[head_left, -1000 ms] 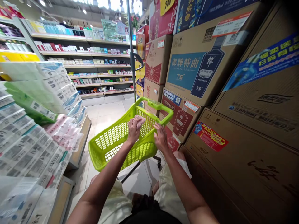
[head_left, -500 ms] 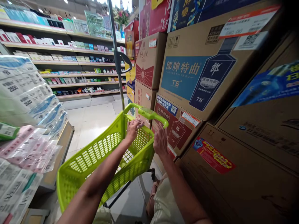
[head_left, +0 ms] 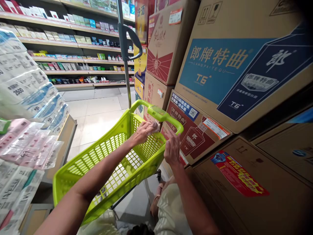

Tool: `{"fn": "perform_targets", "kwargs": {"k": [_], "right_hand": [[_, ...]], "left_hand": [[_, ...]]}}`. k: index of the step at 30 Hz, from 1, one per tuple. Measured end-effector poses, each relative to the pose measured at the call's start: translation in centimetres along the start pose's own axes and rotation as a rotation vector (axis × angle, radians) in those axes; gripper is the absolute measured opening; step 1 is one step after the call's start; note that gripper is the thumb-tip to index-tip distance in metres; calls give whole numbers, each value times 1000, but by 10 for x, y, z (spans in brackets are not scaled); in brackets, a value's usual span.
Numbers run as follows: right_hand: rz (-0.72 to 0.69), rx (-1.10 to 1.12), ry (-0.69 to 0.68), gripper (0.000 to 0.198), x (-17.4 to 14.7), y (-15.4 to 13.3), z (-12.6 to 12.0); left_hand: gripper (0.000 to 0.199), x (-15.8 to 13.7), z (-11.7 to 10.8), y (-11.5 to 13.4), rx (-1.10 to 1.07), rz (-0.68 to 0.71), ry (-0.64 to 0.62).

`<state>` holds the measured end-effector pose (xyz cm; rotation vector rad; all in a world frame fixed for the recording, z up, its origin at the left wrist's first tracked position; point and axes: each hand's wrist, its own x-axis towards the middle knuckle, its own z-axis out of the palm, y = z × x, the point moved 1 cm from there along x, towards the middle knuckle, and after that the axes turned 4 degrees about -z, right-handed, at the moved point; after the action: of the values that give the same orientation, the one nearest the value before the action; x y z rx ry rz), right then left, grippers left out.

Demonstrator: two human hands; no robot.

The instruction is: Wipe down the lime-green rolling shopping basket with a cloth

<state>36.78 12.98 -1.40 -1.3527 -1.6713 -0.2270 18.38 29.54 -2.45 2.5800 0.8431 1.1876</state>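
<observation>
A lime-green shopping cart (head_left: 97, 182) with a perforated basket stands in front of me. My left hand (head_left: 143, 132) reaches over the basket, its fingers closed on a crumpled pale wipe (head_left: 154, 126), just below the push handle (head_left: 158, 113). My right hand (head_left: 172, 148) is raised at the right end of that handle, with its fingers pointing up and slightly bent. I see nothing held in it; whether the fingertips touch the handle is unclear. From the cart's far side a grey pole (head_left: 126, 65) with a dark hook-shaped grip (head_left: 134, 42) rises.
Stacked cardboard cartons (head_left: 220, 65) crowd the right side, close to my right arm. On the left are piled tissue packs (head_left: 26, 81) and pink packets (head_left: 26, 143) on a wooden-edged stand (head_left: 67, 133). Shelves of boxed goods (head_left: 73, 42) line the back beyond the tiled floor (head_left: 90, 111).
The view has tilted down and come nearer the cartons. My left hand has moved right, towards my right hand, with the wipe in it. My right hand stays by the handle's right end.
</observation>
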Motion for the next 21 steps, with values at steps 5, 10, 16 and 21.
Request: {"fn": "perform_targets", "kwargs": {"k": [5, 10, 16, 21], "right_hand": [[-23, 16, 16, 49, -3, 2, 3], [-21, 27, 54, 48, -4, 0, 7], [-18, 44, 36, 47, -8, 2, 8], [-28, 35, 18, 49, -12, 3, 8]], "left_hand": [[38, -9, -8, -38, 40, -437, 269], [20, -46, 29, -39, -46, -498, 393], [26, -32, 30, -55, -55, -683, 682], [24, -46, 42, -52, -88, -704, 612]]}}
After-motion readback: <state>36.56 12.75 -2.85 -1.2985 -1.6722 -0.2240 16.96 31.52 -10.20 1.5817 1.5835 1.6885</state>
